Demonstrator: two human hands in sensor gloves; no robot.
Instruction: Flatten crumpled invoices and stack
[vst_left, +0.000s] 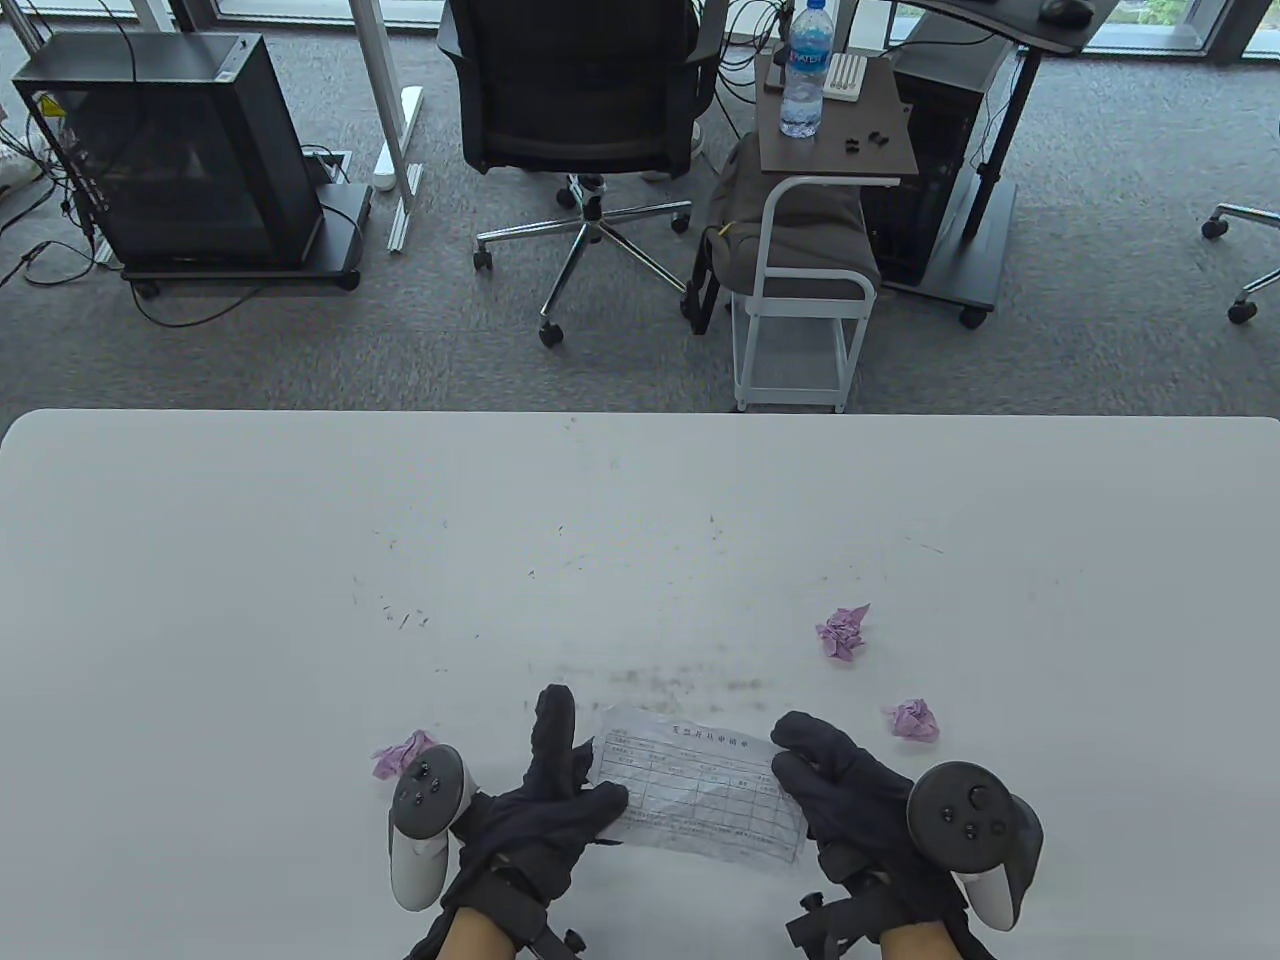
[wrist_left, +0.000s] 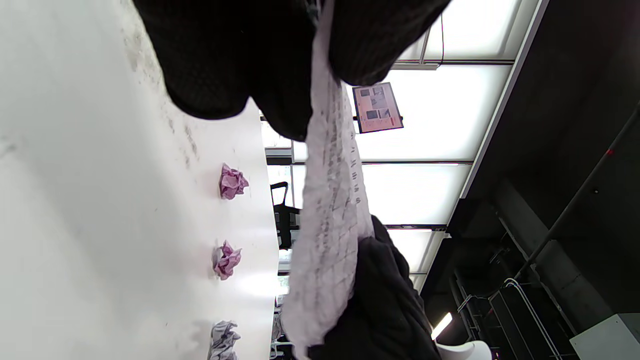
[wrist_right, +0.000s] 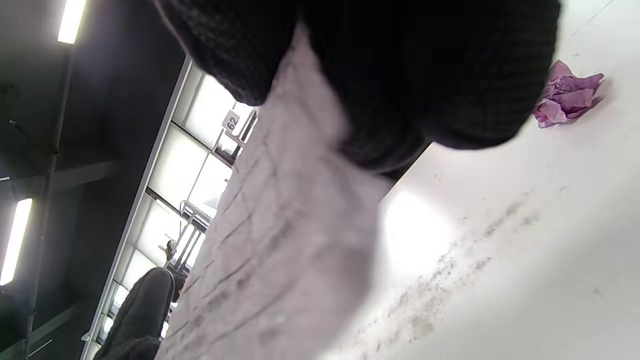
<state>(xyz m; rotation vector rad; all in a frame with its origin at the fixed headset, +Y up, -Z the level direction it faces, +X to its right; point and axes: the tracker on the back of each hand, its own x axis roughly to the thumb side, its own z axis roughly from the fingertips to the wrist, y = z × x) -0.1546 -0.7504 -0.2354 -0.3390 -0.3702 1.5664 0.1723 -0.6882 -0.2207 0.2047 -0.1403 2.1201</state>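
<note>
White, scuffed table (vst_left: 640, 520) lies under the invoice (vst_left: 700, 790), which you hold stretched just above its near edge, left hand (vst_left: 545, 800) pinching one end, right hand (vst_left: 850, 800) the other. Pull evenly outward, then lay it flat and smooth from the middle. Its printed grid is too small to read. Crumpled pink invoices (vst_left: 843, 632) wait nearby.

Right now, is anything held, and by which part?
Yes: the white invoice sheet, held by both hands, the left hand at its left end, the right hand at its right end.
</note>
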